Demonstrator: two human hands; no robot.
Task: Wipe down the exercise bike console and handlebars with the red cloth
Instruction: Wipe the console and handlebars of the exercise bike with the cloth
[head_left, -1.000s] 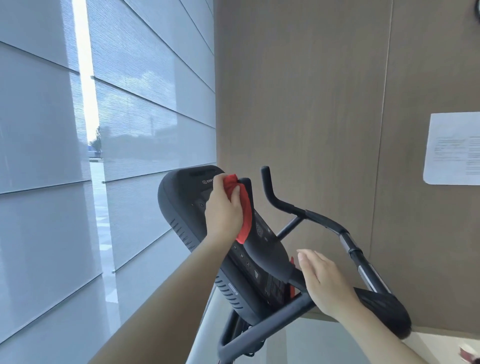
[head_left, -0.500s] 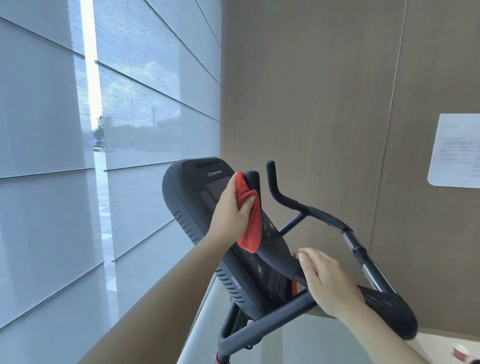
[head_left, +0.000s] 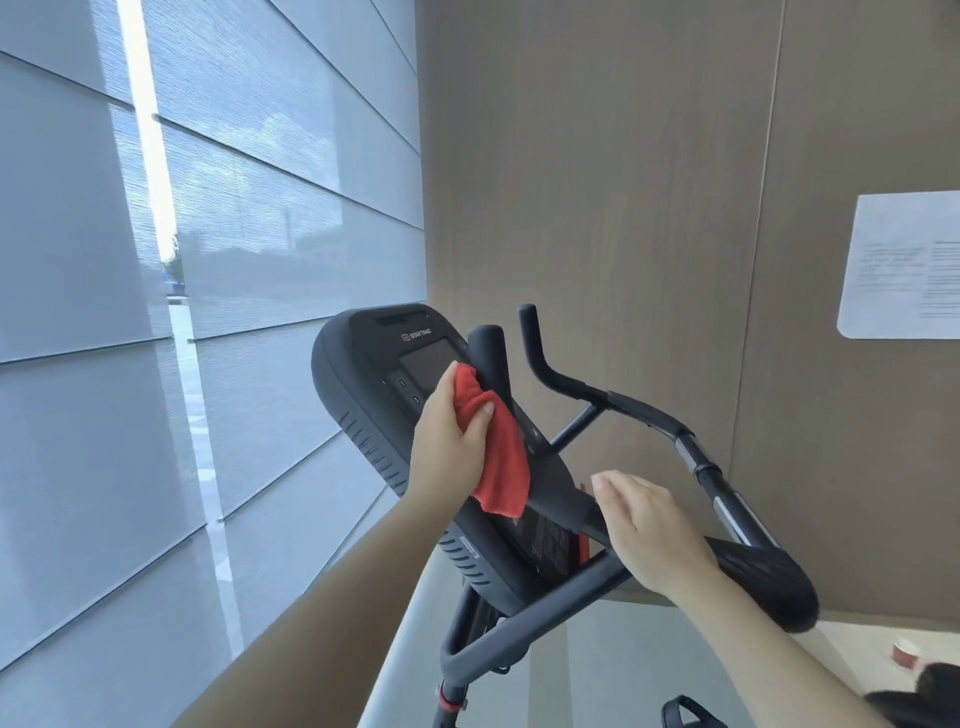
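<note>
I am gripping the red cloth (head_left: 498, 457) in my left hand (head_left: 449, 441), thumb clamped across its front fold, and pressing it against the console (head_left: 358, 384) face at the right edge of the screen (head_left: 428, 366), just where the near handlebar horn (head_left: 488, 358) is rising. The cloth's loose tail is hanging down along the console's long axis, which is running from the far top edge down toward me. So I am judging that the coming stroke is going down that axis, over the button panel below. My left hand is the nearer one for that. My right hand (head_left: 649, 530) is resting on the handlebars (head_left: 639, 410) at the console's lower edge, fingers straight and together, holding nothing that I can see. Above the screen I am reading the logo (head_left: 415, 336) as "STAR TRAC". The label (head_left: 545, 540) on the console's lower face and the paper sheet (head_left: 904, 265) on the wall are both carrying print too small to read.
</note>
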